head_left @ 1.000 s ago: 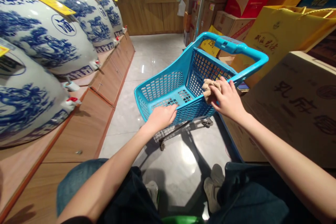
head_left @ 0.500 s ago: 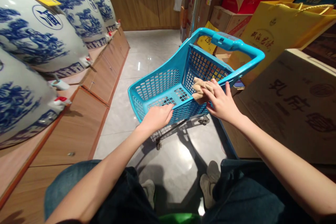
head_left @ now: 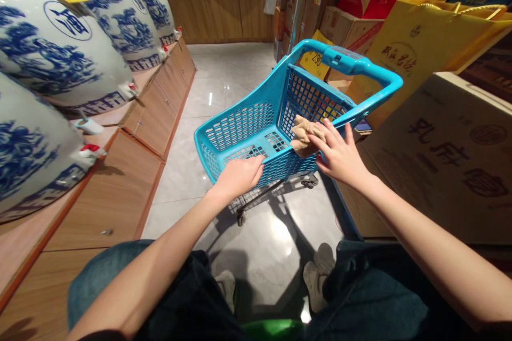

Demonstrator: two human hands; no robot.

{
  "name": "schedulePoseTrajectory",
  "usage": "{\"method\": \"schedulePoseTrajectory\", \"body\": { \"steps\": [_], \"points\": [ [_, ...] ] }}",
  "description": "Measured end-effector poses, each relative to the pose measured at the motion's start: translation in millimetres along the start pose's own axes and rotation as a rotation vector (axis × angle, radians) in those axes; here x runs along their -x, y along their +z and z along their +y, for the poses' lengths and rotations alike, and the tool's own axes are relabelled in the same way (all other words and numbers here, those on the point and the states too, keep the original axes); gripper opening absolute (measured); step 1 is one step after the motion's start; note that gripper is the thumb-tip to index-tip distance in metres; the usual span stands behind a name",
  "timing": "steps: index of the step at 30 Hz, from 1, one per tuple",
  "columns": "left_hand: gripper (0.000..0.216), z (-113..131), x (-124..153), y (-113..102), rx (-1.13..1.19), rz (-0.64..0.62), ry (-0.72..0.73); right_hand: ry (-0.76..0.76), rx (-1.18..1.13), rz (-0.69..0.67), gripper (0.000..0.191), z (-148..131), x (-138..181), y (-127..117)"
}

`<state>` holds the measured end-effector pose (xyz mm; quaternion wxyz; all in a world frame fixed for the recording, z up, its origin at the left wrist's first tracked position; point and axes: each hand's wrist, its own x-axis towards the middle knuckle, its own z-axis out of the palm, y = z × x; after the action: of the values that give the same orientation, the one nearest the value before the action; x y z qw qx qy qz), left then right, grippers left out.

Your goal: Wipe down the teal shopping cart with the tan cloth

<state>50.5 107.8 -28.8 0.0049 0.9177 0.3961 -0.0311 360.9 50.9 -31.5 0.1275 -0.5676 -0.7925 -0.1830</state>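
Note:
A blue plastic shopping cart [head_left: 240, 128] stands sideways in front of me, its basket holding nothing I can make out. My left hand [head_left: 240, 176] is closed around the near top rim of the basket. A bunched tan cloth [head_left: 306, 136] hangs over the same rim, further right. My right hand [head_left: 340, 154] pinches the cloth against the rim, its thumb side low and some fingers spread. The cart's handle [head_left: 352, 64] rises behind that hand, untouched.
Large blue-and-white jars [head_left: 52, 58] with small taps line a wooden cabinet [head_left: 108, 186] on the left. Cardboard boxes [head_left: 440, 160] and a yellow gift bag [head_left: 412, 48] crowd the right. A wooden counter [head_left: 220, 13] stands across the far end. Under me shows something green [head_left: 274, 329].
The whole view has shifted very slightly. Both hands, the cloth and the cart keep the same places relative to one another.

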Motion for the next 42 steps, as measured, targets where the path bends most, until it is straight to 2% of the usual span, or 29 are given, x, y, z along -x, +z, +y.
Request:
{"method": "schedulePoseTrajectory", "body": {
  "steps": [2,5,7,10,12,14,15,19,21,24,26,28,30,34,36,39,42],
  "points": [
    [0.034,0.4,0.6,-0.5,0.009,0.006,0.005,0.068,0.024,0.035,0.067,17.3,0.3,-7.7],
    [0.035,0.5,1.0,-0.1,0.013,0.019,0.011,0.274,0.059,0.129,0.069,46.9,2.4,-17.7],
    [0.035,0.3,0.8,0.5,0.013,0.024,0.017,0.338,0.052,0.156,0.071,50.1,3.7,-17.4],
    [0.035,0.1,0.1,1.0,0.008,0.025,0.012,0.277,0.014,0.126,0.074,27.6,3.4,-9.6],
    [0.036,0.2,-0.2,0.8,0.005,0.019,0.005,0.136,-0.004,0.047,0.069,11.7,1.9,-6.5],
    [0.036,0.5,-0.2,0.2,0.008,0.011,-0.001,0.064,0.009,0.003,0.064,9.9,0.0,-8.9],
    [0.036,0.7,-0.1,-0.1,0.010,0.008,-0.003,0.080,0.026,0.006,0.063,15.3,-0.8,-11.9],
    [0.036,1.9,0.5,-1.0,0.012,0.005,0.005,0.342,0.105,0.094,0.062,52.2,-0.8,-22.9],
    [0.037,2.2,0.6,-1.3,0.011,0.005,0.014,0.411,0.110,0.121,0.067,57.5,-0.1,-20.8],
    [0.037,1.7,0.6,-1.1,0.010,0.003,0.011,0.352,0.059,0.144,0.071,38.9,0.4,-9.8],
    [0.036,1.0,0.5,-0.7,0.007,0.003,0.006,0.200,0.026,0.101,0.065,23.0,-0.2,-4.4],
    [0.035,0.5,0.5,0.0,0.006,0.004,0.005,0.088,0.018,0.052,0.060,18.7,-1.4,-5.3],
    [0.035,0.5,0.5,0.5,0.006,0.010,0.004,0.118,0.038,0.054,0.057,30.2,-2.2,-11.8],
    [0.034,1.7,0.9,0.4,0.010,0.026,0.007,0.383,0.091,0.139,0.057,66.6,-1.2,-24.0],
    [0.034,2.0,1.0,0.1,0.013,0.024,0.008,0.422,0.084,0.161,0.061,67.4,-1.3,-22.4],
    [0.033,1.3,0.7,-0.3,0.019,0.010,0.004,0.342,0.048,0.167,0.063,41.8,-3.5,-13.5],
    [0.033,0.5,0.2,0.0,0.022,0.000,0.001,0.133,0.026,0.072,0.058,19.6,-6.5,-9.4]
  ]
}}
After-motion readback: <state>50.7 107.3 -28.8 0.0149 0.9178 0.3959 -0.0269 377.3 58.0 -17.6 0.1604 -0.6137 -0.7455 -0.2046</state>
